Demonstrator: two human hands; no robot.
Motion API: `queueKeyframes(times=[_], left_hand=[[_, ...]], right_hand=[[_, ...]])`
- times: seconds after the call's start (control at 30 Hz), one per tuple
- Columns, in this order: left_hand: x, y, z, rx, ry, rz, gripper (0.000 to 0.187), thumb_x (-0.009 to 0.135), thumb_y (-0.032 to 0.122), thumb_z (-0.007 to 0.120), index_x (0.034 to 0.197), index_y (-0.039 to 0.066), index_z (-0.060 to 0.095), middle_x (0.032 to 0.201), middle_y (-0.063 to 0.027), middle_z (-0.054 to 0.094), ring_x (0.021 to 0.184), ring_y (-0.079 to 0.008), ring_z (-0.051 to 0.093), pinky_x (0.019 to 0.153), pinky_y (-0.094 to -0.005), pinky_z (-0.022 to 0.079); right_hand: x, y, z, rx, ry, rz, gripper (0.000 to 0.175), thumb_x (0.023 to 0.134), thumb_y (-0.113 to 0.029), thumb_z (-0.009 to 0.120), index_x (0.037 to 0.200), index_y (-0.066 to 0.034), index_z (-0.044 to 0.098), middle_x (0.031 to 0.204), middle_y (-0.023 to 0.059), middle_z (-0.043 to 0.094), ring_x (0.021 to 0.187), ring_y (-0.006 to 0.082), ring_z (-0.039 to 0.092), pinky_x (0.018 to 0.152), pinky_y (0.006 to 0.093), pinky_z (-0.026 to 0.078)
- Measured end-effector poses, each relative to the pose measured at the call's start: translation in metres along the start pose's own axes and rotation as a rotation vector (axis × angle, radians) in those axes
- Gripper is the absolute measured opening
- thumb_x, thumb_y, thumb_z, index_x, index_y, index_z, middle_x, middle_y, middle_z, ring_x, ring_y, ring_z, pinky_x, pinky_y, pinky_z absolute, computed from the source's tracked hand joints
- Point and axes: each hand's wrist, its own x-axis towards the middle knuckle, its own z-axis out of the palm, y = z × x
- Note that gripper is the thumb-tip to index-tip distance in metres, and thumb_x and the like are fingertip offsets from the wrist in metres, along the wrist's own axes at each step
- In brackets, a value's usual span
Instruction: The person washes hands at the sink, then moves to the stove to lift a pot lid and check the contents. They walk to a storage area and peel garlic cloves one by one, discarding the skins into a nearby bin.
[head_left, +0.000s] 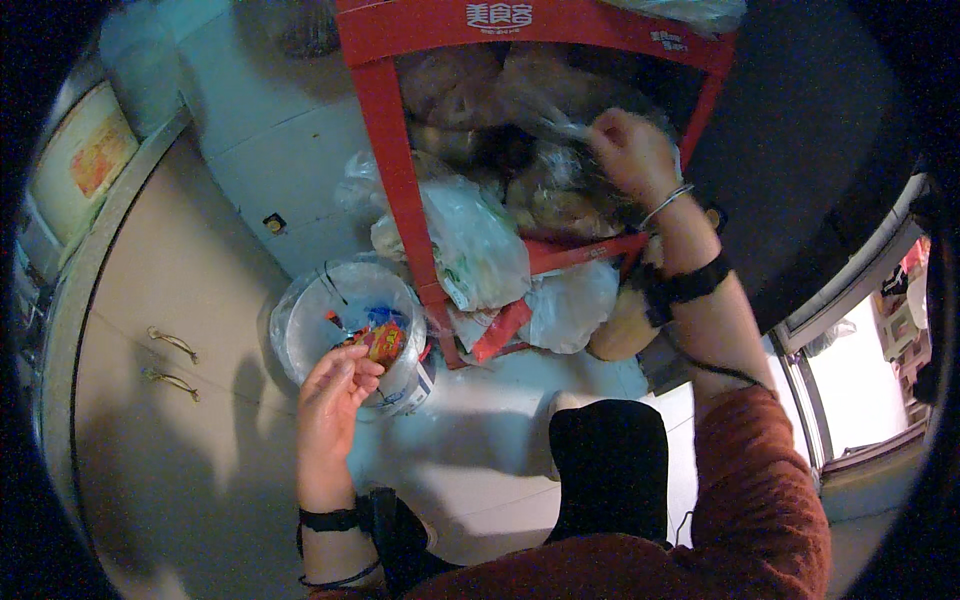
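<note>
My left hand (341, 382) is over the rim of a white plastic bucket (300, 330) lined with a clear bag. Between its thumb and fingers there appears to be a red and yellow wrapper (386, 341), and a blue wrapper (385, 316) shows behind it inside the bucket. My right hand (634, 154), slightly blurred, reaches into the open front of a red-framed carton (409, 195) and grips a clear plastic bag (559, 129). More clear bags (559, 180) fill the dim inside of the carton, their contents hard to make out.
A white plastic bag (480, 247) bulges out over the carton's lower left edge. Another pale bag (574, 307) lies at its foot. To the left stands a beige cabinet (187, 300) with two metal handles (172, 345). Tiled floor (480, 442) shows below, and a bright doorway (855, 375) is at the right.
</note>
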Motion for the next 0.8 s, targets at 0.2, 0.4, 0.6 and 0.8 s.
queueKeyframes(times=[0.2,0.4,0.6,0.8], left_hand=[[-0.001,0.001,-0.001,0.009,0.001,0.010,0.024,0.093,0.017,0.054,0.111,0.001,0.060,0.095,-0.0111,0.065,0.082,-0.0143,0.059,0.080,-0.0287,0.046],[0.002,-0.003,-0.007,0.049,0.010,-0.015,0.023,0.093,0.016,0.054,0.110,0.001,0.060,0.094,-0.0106,0.065,0.082,-0.0145,0.059,0.080,-0.0287,0.046],[0.000,-0.005,-0.009,0.045,0.054,0.007,0.023,0.093,0.017,0.054,0.109,0.001,0.060,0.093,-0.0105,0.065,0.083,-0.0153,0.059,0.081,-0.0297,0.046],[0.004,-0.013,-0.005,0.062,0.011,-0.019,0.026,0.094,0.020,0.052,0.113,0.002,0.058,0.094,-0.0106,0.064,0.082,-0.0160,0.059,0.079,-0.0300,0.046]], right_hand=[[-0.070,-0.070,0.122,0.330,-0.023,-0.176,0.056,0.079,-0.032,0.069,0.126,-0.0052,0.052,0.121,0.0185,0.057,0.100,0.0294,0.060,0.086,0.0395,0.049],[-0.094,-0.063,0.180,0.174,0.028,0.026,0.051,0.080,-0.031,0.068,0.122,-0.0041,0.056,0.115,0.0168,0.060,0.099,0.0338,0.060,0.088,0.0403,0.047],[-0.092,-0.023,0.172,0.925,0.027,0.499,0.025,0.087,-0.019,0.056,0.104,-0.0029,0.064,0.095,0.0077,0.066,0.089,0.0210,0.062,0.080,0.0316,0.048],[-0.095,-0.020,0.128,1.541,0.134,0.531,0.024,0.085,-0.009,0.055,0.107,-0.0029,0.062,0.099,0.0048,0.065,0.088,0.0177,0.061,0.077,0.0302,0.048]])
